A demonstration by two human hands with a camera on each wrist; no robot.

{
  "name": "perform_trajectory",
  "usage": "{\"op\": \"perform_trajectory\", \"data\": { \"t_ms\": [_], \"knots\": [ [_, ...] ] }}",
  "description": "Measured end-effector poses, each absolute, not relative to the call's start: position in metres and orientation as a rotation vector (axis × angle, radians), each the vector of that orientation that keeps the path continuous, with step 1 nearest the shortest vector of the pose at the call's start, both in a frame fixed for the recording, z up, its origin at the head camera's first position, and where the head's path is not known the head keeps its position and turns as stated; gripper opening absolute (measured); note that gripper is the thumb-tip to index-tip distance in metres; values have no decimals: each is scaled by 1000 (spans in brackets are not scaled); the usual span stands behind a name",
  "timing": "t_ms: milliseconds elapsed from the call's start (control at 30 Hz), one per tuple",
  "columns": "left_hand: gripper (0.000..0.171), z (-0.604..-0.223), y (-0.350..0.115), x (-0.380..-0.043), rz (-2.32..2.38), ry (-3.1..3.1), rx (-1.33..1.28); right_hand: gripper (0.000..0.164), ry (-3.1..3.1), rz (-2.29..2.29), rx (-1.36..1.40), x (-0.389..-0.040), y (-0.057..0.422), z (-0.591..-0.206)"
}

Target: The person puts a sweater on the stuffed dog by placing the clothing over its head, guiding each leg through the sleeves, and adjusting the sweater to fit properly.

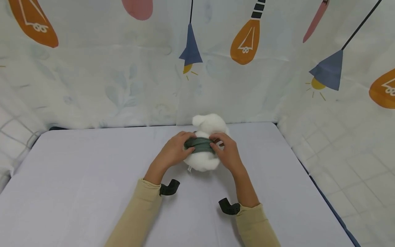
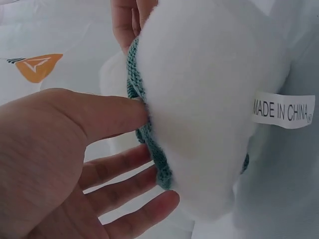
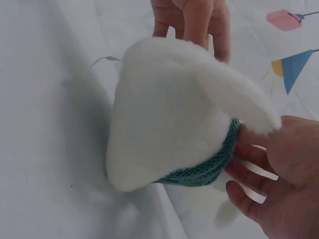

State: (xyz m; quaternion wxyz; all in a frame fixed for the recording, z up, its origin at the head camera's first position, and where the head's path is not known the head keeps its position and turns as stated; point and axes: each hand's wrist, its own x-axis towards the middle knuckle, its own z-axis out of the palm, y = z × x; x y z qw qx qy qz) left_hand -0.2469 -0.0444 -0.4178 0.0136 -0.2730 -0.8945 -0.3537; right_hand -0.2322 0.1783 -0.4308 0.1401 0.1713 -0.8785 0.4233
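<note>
A white plush toy (image 1: 202, 162) sits near the back of the table, wrapped round its middle by a green knitted garment (image 1: 201, 144). My left hand (image 1: 173, 151) pinches the garment at its left side; in the left wrist view the thumb (image 2: 117, 114) presses the knit edge against the white fur, the other fingers spread alongside. At the opposite side my right hand (image 1: 229, 153) pinches the knit between thumb and fingers. A white tag (image 2: 283, 110) printed "MADE IN CHINA" sticks out from the toy's lower part. The toy's far side is hidden.
A white cloth covers the table (image 1: 92, 185). Behind it hangs a pale curtain (image 1: 148, 85) printed with lamps and bulbs, which also runs along the right side. Black curved pieces (image 1: 169, 187) project from both sleeve cuffs.
</note>
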Motion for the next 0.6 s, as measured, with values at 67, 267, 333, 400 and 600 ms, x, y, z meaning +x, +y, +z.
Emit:
{"op": "perform_trajectory", "data": {
  "t_ms": [67,267,333,400,600],
  "knots": [
    [38,-418,-45,-246,-1106,-2772,-846,26,-2575,1211,473,-233,179,-432],
    [23,-412,-36,-242,-1152,-2646,-1021,15,-2638,1281,481,-234,178,-435],
    [19,-411,-32,-240,-1163,-2611,-1103,14,-2647,1318,499,-234,177,-435],
    [18,-411,-29,-239,-1180,-2569,-1120,15,-2643,1353,519,-233,176,-435],
    [9,-411,-29,-239,-1121,-2552,-962,14,-2619,1560,583,-230,176,-430]
  ]
}}
